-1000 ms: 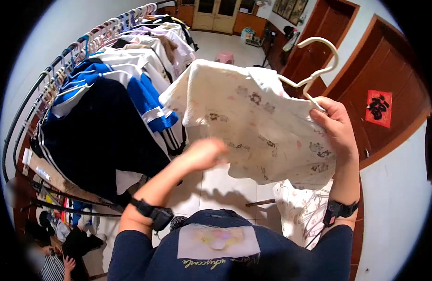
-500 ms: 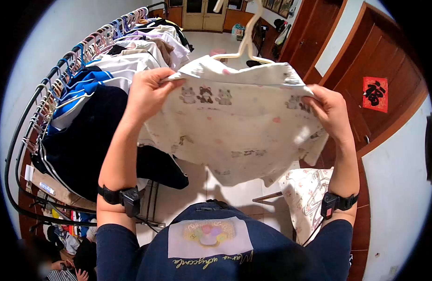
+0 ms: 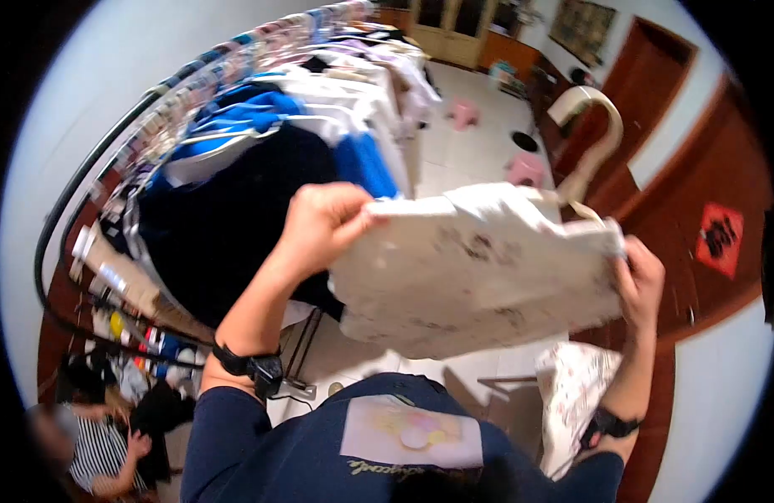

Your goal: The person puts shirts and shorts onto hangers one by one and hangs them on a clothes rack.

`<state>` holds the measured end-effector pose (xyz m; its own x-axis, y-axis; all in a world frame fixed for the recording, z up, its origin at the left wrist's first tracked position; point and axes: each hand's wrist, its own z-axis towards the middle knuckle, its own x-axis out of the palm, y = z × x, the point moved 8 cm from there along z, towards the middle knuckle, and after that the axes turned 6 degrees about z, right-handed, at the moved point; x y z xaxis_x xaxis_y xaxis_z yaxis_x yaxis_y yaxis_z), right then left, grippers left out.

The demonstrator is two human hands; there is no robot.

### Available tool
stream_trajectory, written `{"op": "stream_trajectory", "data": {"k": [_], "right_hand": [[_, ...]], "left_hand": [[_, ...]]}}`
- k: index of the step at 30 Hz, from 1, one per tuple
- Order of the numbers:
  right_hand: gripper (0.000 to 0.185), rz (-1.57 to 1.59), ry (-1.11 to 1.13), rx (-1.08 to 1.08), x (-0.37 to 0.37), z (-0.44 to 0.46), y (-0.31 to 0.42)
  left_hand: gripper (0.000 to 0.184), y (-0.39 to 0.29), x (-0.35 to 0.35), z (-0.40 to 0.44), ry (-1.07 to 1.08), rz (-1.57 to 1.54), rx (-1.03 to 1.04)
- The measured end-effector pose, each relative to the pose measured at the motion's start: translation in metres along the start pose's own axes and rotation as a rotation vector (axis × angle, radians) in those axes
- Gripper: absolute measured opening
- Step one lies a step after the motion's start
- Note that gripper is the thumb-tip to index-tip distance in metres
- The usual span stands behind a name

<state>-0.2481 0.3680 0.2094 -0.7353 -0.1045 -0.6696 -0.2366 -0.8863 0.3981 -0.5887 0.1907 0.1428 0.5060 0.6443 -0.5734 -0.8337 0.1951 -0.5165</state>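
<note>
A white shirt with small animal prints hangs stretched between my hands, blurred by motion. My left hand is closed on its upper left edge. On the opposite side, my right hand pinches the upper right edge. A cream hanger rises from the shirt's top, its hook toward the upper right; its lower part is hidden by the fabric. Behind my left hand hangs a dark garment on the rack.
A clothes rack full of garments on hangers runs along the left. A person in a striped top sits at lower left. Patterned cloth lies near my right forearm. Pink stools stand on the floor ahead.
The view has swung left. The shirt has dropped lower and tilted, its right side now lower, with both hands still gripping it. The hanger hook leans further right.
</note>
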Motion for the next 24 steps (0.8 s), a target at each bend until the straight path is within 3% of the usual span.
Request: {"op": "stream_trajectory", "data": {"k": [1, 2, 3, 6, 9, 12, 14, 15, 16, 18, 19, 22, 24], "right_hand": [[0.010, 0.016, 0.050, -0.046, -0.002, -0.001, 0.004], [0.011, 0.024, 0.091, -0.087, 0.001, -0.001, 0.009], [0.011, 0.050, 0.140, -0.103, 0.014, 0.000, 0.016], [0.015, 0.050, 0.281, -0.142, 0.068, 0.018, 0.045], [0.015, 0.064, 0.266, -0.241, 0.124, 0.049, 0.073], [0.016, 0.178, 0.214, -0.294, 0.173, 0.082, 0.104], [0.015, 0.210, 0.199, -0.318, 0.205, 0.102, 0.128], [0.015, 0.214, 0.192, -0.331, 0.220, 0.111, 0.140], [0.014, 0.219, 0.152, -0.358, 0.232, 0.121, 0.154], [0.012, 0.208, 0.104, -0.376, 0.257, 0.142, 0.174], [0.012, 0.201, 0.082, -0.362, 0.267, 0.154, 0.184], [0.012, 0.231, 0.040, -0.343, 0.288, 0.180, 0.220], [0.011, 0.273, 0.012, -0.338, 0.302, 0.189, 0.240]], "left_hand": [[0.018, 0.011, -0.002, -0.022, 0.150, -0.114, -0.077], [0.023, 0.007, 0.001, -0.043, 0.343, -0.172, 0.034], [0.030, 0.012, 0.005, -0.069, 0.568, -0.272, -0.017], [0.041, 0.032, 0.005, -0.129, 1.046, -0.230, -0.147], [0.034, 0.072, -0.049, -0.143, 0.811, -0.003, -0.277], [0.016, 0.103, -0.124, -0.162, 0.451, 0.175, -0.516], [0.020, 0.116, -0.168, -0.181, 0.095, 0.180, -0.605], [0.029, 0.121, -0.188, -0.191, -0.058, 0.251, -0.706], [0.044, 0.116, -0.208, -0.195, -0.219, 0.488, -0.585], [0.062, 0.111, -0.226, -0.206, -0.424, 0.903, -0.596], [0.075, 0.104, -0.229, -0.203, -0.464, 0.922, -0.609], [0.087, 0.076, -0.222, -0.185, -0.518, 1.031, -0.432], [0.099, 0.082, -0.215, -0.180, -0.461, 1.061, -0.425]]}}
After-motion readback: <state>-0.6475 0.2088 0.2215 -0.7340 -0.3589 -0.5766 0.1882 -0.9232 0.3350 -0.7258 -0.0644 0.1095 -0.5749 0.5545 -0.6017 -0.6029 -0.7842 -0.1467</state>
